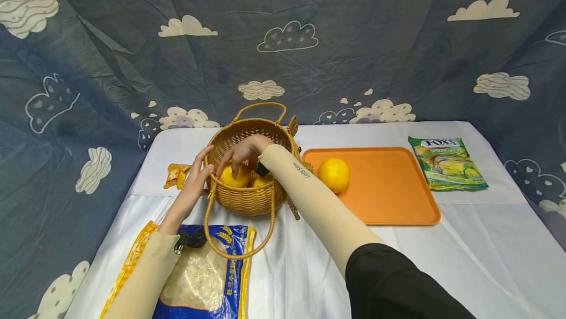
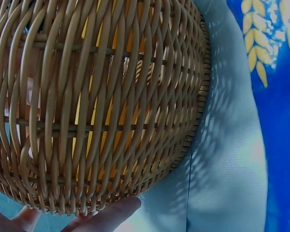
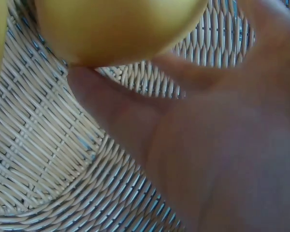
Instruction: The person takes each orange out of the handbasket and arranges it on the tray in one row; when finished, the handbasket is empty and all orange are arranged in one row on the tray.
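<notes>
We see the round yellow fruit (image 1: 237,180) held beneath the right hand (image 1: 248,149), grip curled. The left hand (image 1: 192,181) lies extended, nearby.

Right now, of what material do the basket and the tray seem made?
The basket: wicker or imitation cane, slightly glossy; interlaced strands show clearly. The tray: probably plastic, smooth and rather matte, judging by its even orange surface and rounded corners.
</notes>
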A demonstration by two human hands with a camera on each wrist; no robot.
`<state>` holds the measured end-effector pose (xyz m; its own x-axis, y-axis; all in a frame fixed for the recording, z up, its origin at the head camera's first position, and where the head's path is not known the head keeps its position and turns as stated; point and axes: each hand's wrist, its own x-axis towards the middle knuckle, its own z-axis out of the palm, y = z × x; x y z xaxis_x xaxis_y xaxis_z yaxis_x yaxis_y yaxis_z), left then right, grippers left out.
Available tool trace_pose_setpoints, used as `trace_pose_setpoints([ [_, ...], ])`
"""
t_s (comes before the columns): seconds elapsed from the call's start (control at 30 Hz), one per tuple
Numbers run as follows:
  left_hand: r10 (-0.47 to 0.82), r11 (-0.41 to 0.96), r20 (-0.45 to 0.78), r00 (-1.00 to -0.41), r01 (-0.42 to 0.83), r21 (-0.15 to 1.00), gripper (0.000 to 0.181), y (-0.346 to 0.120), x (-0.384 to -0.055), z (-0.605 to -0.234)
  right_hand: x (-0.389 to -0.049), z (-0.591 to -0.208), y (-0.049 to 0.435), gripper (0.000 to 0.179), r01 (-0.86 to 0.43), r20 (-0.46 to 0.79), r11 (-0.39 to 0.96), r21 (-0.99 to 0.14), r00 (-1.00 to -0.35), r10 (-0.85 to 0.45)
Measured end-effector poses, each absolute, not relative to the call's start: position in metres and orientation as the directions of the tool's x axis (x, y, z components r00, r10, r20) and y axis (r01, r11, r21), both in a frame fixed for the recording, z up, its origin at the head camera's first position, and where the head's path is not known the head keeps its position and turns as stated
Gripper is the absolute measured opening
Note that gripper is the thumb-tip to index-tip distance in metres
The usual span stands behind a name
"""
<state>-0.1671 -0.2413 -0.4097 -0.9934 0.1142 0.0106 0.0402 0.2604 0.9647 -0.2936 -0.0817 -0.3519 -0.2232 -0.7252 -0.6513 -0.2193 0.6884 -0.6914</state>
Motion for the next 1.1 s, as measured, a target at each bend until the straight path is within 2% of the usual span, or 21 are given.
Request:
trace_pose_setpoints([
  [0.1, 0.118, 0.262, 0.015, -0.993, 0.046, 0.964, 0.057, -0.240, -0.167, -0.409, -0.295, -0.352, -0.077, 0.052, -0.246, -0.636, 0.694, -0.677, -0.278, -0.720],
  [0.2, 0.120, 0.258, 0.016, -0.993, 0.047, 0.965, 0.057, -0.239, -0.166, -0.407, -0.297, -0.350, -0.069, 0.051, -0.277, -0.620, 0.688, -0.670, -0.301, -0.725],
  [0.5, 0.105, 0.278, 0.030, -0.994, 0.059, 0.959, 0.056, -0.240, -0.168, -0.412, -0.306, -0.321, -0.038, 0.046, -0.200, -0.545, 0.629, -0.751, -0.352, -0.762],
  [0.8, 0.103, 0.281, 0.039, -0.994, 0.067, 0.957, 0.056, -0.239, -0.169, -0.413, -0.309, -0.293, 0.012, 0.054, -0.204, -0.300, 0.372, -0.905, -0.310, -0.902],
  [1.1, 0.104, 0.289, 0.058, -0.993, 0.086, 0.953, 0.055, -0.238, -0.167, -0.412, -0.300, -0.282, 0.066, 0.051, -0.154, -0.120, 0.200, -0.968, -0.413, -0.903],
])
